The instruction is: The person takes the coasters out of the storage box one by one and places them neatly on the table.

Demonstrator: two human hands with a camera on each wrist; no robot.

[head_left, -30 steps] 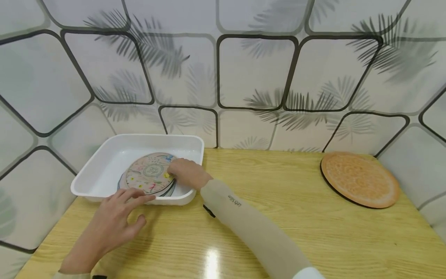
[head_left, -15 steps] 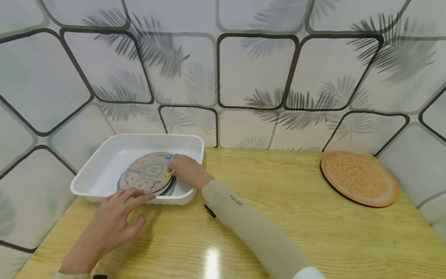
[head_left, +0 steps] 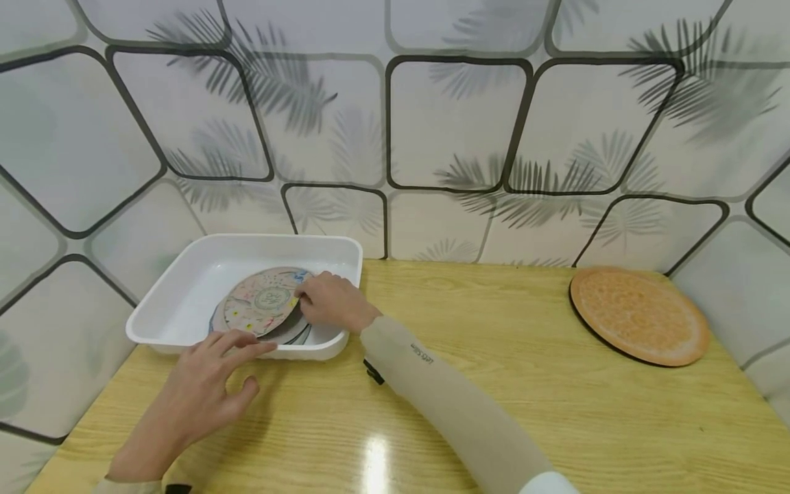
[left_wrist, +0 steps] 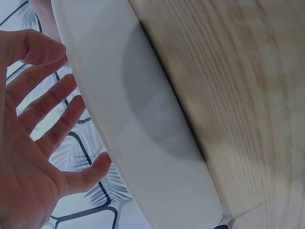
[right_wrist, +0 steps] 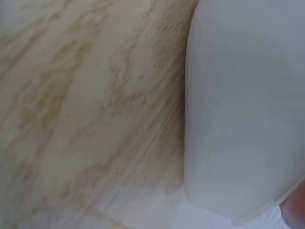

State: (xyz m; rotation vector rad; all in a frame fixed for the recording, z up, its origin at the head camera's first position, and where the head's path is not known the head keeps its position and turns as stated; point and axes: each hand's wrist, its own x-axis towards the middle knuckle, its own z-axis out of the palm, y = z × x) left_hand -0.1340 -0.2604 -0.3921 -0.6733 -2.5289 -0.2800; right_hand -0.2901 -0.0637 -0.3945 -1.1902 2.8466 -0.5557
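Note:
A white plastic tray stands on the left of the table and holds a small stack of round flat mats. The top one, a round floral placemat with a lettered ring in its middle, is tilted up on its right side. My right hand pinches that raised edge. Beneath it show the grey edges of other round mats. My left hand rests with spread fingers at the tray's near rim. In the left wrist view its fingertips lie along the rim of the white tray.
A round orange mat with a dark edge lies at the table's right, near the wall. The wood-grain table meets a patterned wall at the back and both sides.
My right hand has lifted the right edge of the floral placemat, opening a gap above the mats below. My left hand stays at the tray's rim.

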